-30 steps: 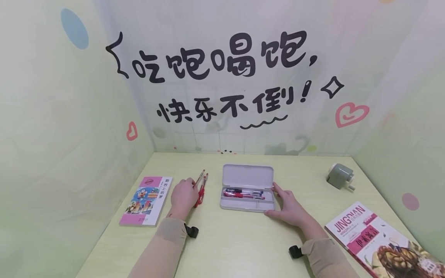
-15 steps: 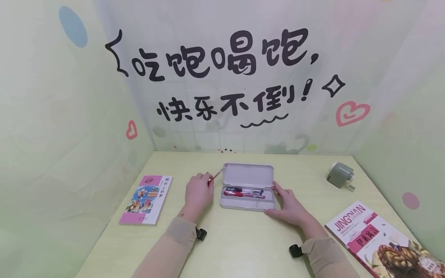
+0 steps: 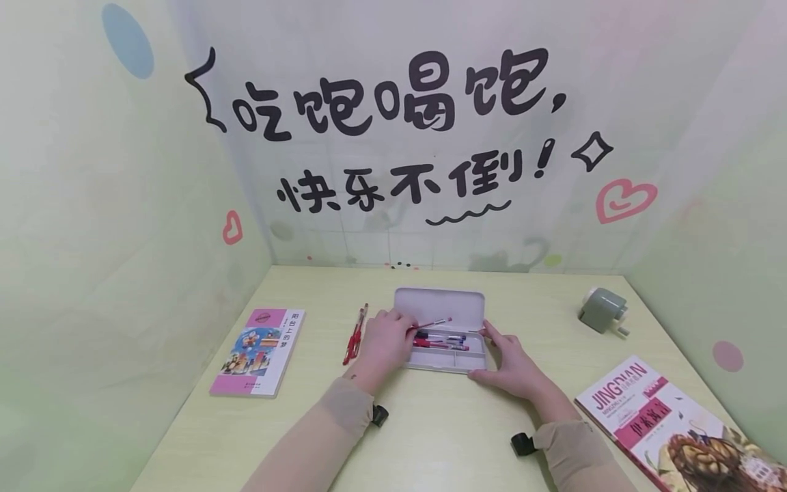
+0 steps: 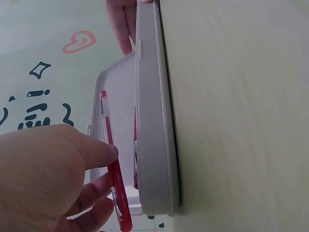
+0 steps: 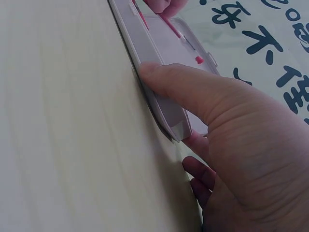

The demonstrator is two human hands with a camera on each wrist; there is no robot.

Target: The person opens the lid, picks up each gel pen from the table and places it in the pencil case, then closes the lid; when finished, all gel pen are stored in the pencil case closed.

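Note:
My left hand [image 3: 387, 342] pinches a red pen [image 4: 116, 179] between thumb and fingers, over the left part of an open pencil case [image 3: 439, 311]. In the left wrist view the pen's clear barrel and red tip point away from the palm. Inside the case's back compartment lie a dark pen [image 3: 455, 338] and another red pen [image 3: 443, 346]; their left ends are hidden by my left hand. At the case's right end, my right hand [image 3: 513, 365] grips it, thumb [image 5: 154, 75] on the front wall and fingers at the back corner.
More red pens [image 3: 355, 338] lie on the table left of my left hand. A picture-covered book [image 3: 258, 352] lies at the left. On the right are a grey-green pencil sharpener [image 3: 602, 311] with a crank and a magazine [image 3: 670, 430]. Printed cloth walls surround the table.
My left hand has picked up a red pen from the group on the left and carried it rightward to over the case. My right hand stays on the case.

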